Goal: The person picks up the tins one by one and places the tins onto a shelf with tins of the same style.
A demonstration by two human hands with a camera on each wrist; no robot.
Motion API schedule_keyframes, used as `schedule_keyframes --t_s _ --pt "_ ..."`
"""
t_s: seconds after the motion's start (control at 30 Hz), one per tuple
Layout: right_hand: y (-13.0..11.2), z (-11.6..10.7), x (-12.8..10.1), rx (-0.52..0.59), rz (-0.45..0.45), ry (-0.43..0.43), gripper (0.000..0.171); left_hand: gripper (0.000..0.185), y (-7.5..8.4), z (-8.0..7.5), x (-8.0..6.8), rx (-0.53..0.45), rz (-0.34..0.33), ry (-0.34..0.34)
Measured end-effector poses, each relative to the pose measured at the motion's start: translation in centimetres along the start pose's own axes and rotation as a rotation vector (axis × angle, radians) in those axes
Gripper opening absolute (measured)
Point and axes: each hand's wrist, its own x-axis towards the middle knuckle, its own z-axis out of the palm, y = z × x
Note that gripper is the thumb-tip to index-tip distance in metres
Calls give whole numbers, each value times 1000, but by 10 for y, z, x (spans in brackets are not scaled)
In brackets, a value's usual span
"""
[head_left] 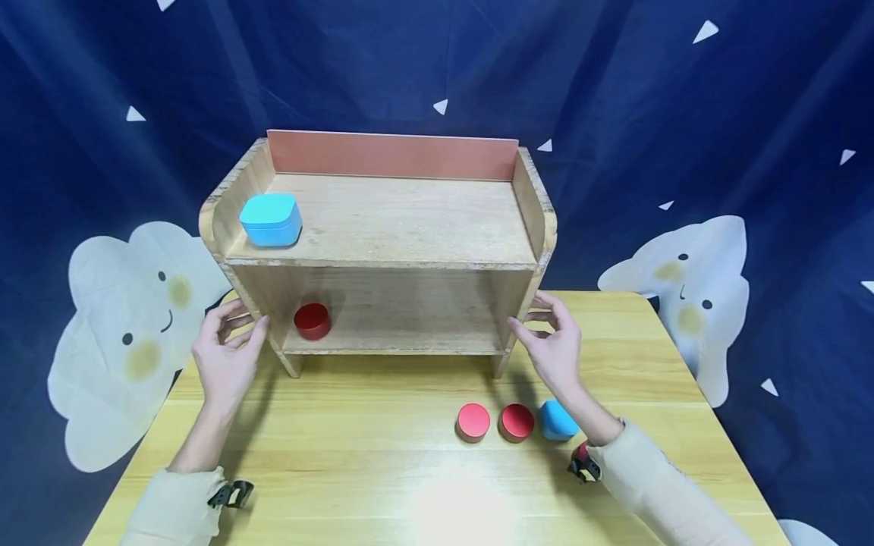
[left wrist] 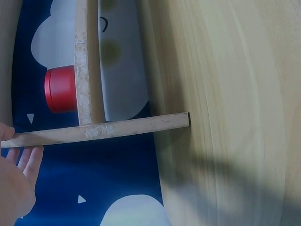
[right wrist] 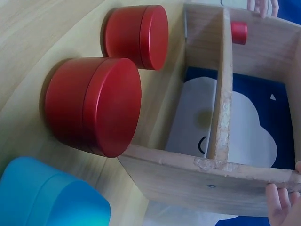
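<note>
While both hands are bracing the wooden shelf point(head_left: 389, 243) at the table's point(head_left: 341, 455) far edge, left hand point(head_left: 225, 353) and right hand point(head_left: 553, 345) are pressing its side panels with relaxed fingers; shifting it looks next, calling for even pressure.

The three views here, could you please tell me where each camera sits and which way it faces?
Head: from above, forward and down at the wooden shelf; left hand and right hand flank its side panels.
Left wrist: at the shelf's left end, looking along its edge; left hand's fingers show.
Right wrist: low over the table, facing the shelf's right panel past two red tins; fingers show.
Shared: all show the lower-shelf red tin.
</note>
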Motion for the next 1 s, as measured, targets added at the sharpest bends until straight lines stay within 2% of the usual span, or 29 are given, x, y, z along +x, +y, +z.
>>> schedule_keyframes --t_s 0.3,1.0 --pt "1 7 -2 -23 -71 28 47 36 2 -1 0 -24 4 27" --pt "6 6 -6 -92 -150 63 44 38 3 0 -1 -7 6 -6"
